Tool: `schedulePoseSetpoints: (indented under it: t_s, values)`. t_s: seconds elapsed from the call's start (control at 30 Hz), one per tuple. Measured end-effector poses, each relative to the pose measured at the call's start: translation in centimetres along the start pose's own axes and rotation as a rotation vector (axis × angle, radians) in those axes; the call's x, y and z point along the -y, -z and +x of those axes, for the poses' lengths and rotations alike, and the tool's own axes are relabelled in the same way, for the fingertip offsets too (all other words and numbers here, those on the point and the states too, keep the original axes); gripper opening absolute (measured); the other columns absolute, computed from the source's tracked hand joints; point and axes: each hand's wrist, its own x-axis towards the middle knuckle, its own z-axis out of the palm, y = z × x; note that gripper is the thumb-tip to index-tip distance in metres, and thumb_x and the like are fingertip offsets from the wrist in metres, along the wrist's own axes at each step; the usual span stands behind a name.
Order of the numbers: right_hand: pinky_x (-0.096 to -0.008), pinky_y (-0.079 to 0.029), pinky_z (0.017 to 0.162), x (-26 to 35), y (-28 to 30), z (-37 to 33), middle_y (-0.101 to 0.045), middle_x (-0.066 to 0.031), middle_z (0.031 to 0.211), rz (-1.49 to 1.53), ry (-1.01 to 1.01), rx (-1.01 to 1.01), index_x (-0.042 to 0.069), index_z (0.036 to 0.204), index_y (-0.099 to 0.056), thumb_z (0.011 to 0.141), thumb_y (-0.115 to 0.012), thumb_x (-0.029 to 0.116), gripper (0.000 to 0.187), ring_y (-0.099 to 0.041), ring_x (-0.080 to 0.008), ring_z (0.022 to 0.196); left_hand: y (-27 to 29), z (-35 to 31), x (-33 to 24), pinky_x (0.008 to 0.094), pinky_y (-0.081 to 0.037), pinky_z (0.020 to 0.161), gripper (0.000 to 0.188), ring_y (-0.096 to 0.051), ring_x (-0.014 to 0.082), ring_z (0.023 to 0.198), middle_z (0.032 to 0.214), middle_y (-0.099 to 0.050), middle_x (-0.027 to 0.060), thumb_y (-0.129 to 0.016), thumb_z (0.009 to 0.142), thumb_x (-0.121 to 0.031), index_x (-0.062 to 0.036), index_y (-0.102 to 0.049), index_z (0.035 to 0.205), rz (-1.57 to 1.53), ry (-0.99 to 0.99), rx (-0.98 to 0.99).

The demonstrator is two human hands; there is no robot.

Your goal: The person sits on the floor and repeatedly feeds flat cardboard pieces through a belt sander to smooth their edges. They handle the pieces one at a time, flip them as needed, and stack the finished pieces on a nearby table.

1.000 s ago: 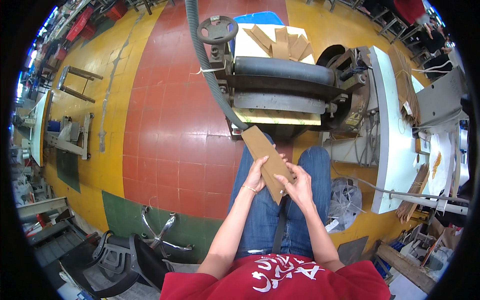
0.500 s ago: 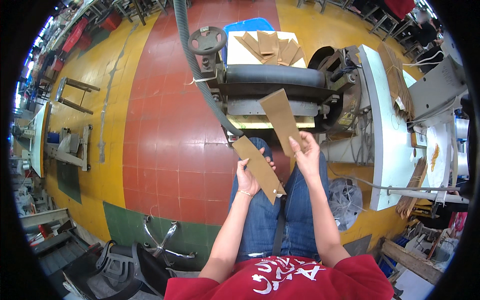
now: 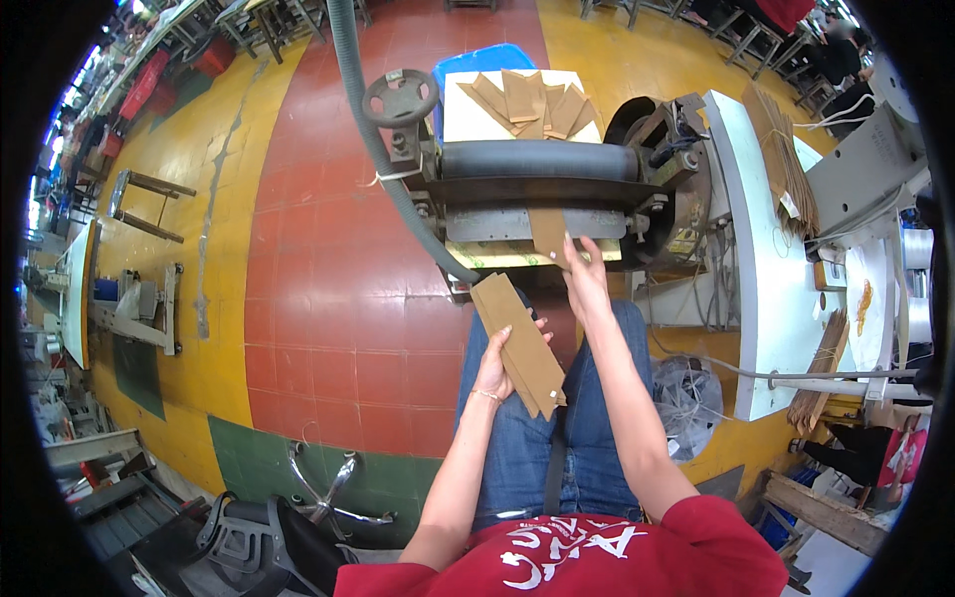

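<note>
My left hand (image 3: 497, 363) is closed around a small stack of brown flat strips (image 3: 524, 348), held at a slant above my lap. The thumb lies on top, and other fingertips show past the right edge. At the front of a roller machine (image 3: 537, 164), my right hand (image 3: 587, 274) pinches the near end of a single brown strip (image 3: 547, 235) by its right edge. The fingers under that strip are partly hidden. Its far end passes under the machine's dark front bar, out of sight. Small white marks show on the strips' near ends.
Behind the roller, more brown pieces (image 3: 537, 102) lie fanned on a white board by a blue bin (image 3: 487, 58). A grey hose (image 3: 366, 119) and handwheel (image 3: 400, 98) stand left of the machine. At right, a white table (image 3: 741, 279) carries bundled brown strips (image 3: 781, 164).
My right hand has moved forward, bringing its strip from above my lap into the machine's front. My left hand's strips have turned slightly more upright and spread a little.
</note>
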Motion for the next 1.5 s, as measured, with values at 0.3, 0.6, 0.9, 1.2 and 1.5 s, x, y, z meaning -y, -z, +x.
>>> schedulePoseSetpoints:
  t_s: [0.3, 0.6, 0.9, 1.2, 1.5]
  values:
    - [-0.0305, -0.051, 0.074, 0.5, 6.0, -13.0, -0.068, -0.0082, 0.092, -0.632, -0.082, 0.335, 0.002, 0.108, -0.064, 0.083, -0.073, 0.021, 0.033, -0.065, -0.0170, 0.081, 1.1, 0.3, 0.9, 0.0388, -0.052, 0.090, 0.042, -0.060, 0.0240, 0.107, 0.116, -0.059, 0.0121, -0.063, 0.090, -0.017, -0.0011, -0.048, 0.126, 0.032, -0.003, -0.166]
    - [-0.0297, -0.051, 0.071, 5.2, 1.5, -8.4, -0.070, -0.0107, 0.088, -0.786, 0.618, 0.225, -0.002, 0.097, -0.067, 0.084, -0.069, 0.012, 0.019, -0.067, -0.0191, 0.078, 0.2, 0.3, 0.2, 0.0415, -0.053, 0.085, 0.053, -0.059, 0.0237, 0.093, 0.102, -0.056, 0.0126, -0.052, 0.092, -0.037, -0.0047, -0.043, 0.132, -0.147, -0.082, 0.054]
    - [-0.0232, -0.050, 0.063, -1.1, 4.0, -6.5, -0.067, -0.0047, 0.089, -0.238, -0.206, 0.104, 0.001, 0.106, -0.061, 0.095, -0.059, 0.020, 0.022, -0.064, -0.0113, 0.074, 0.2, 0.3, -0.2, 0.0446, -0.050, 0.091, 0.057, -0.058, 0.0296, 0.103, 0.112, -0.057, 0.0168, -0.046, 0.089, -0.035, -0.0024, -0.042, 0.135, -0.177, -0.056, 0.066]
    - [-0.0398, -0.023, 0.112, -1.2, 0.5, 2.2, -0.033, -0.0190, 0.145, 0.135, -0.028, 0.047, -0.004, 0.146, -0.011, 0.093, -0.059, 0.040, 0.084, -0.030, -0.0267, 0.136, 0.1, 0.1, 0.2, 0.0431, -0.048, 0.097, 0.047, -0.056, 0.0283, 0.116, 0.126, -0.056, 0.0145, -0.050, 0.097, -0.030, -0.0056, -0.042, 0.137, -0.020, 0.007, -0.014]
    - [-0.0329, -0.050, 0.080, -0.4, 7.7, -11.9, -0.067, -0.0098, 0.106, -0.735, -0.154, 0.356, 0.003, 0.114, -0.063, 0.090, -0.064, 0.028, 0.035, -0.065, -0.0184, 0.093, 1.8, 0.6, 1.4, 0.0394, -0.053, 0.088, 0.036, -0.061, 0.0222, 0.103, 0.111, -0.061, 0.0087, -0.063, 0.091, -0.021, -0.0055, -0.052, 0.122, 0.004, 0.002, -0.145]
